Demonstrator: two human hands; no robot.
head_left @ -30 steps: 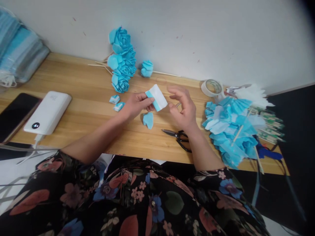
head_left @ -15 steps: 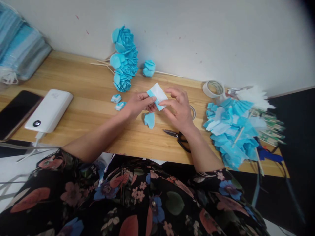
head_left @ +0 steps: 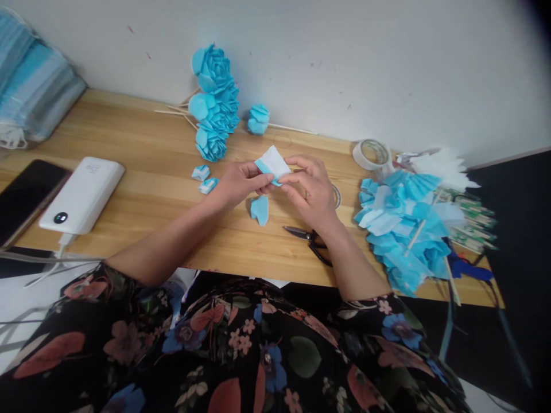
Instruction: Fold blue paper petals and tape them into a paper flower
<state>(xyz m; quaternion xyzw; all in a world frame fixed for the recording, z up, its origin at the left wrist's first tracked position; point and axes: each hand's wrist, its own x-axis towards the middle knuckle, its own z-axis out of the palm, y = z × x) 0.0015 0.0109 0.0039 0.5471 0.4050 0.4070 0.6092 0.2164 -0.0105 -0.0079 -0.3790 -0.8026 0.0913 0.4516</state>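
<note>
Between my two hands, above the wooden table, is a small folded piece of blue and white sheet (head_left: 274, 161) that looks like thin paper or fabric. My left hand (head_left: 241, 182) pinches its left and lower edge, with the thumb on top. On the other side my right hand (head_left: 310, 186) grips the lower right corner between thumb and fingers. Just below lies a blue heart-shaped petal (head_left: 260, 210). Two folded blue-and-white pieces (head_left: 208, 185) rest left of my left hand. Near my right wrist are black scissors (head_left: 301, 233), their handles partly hidden by my forearm.
Blue handmade flowers (head_left: 213, 109) on sticks lean by the wall, with a single blue bud (head_left: 258, 119) beside them. Tape (head_left: 372, 155) and a pile of blue sheets (head_left: 404, 229) are at right. A white power bank (head_left: 84, 195) and a phone (head_left: 32, 198) lie at left.
My left thumb has slid lower and right along the sheet, close to my right fingertips at the bottom edge. The view has shifted slightly; the things on the table stay put.
</note>
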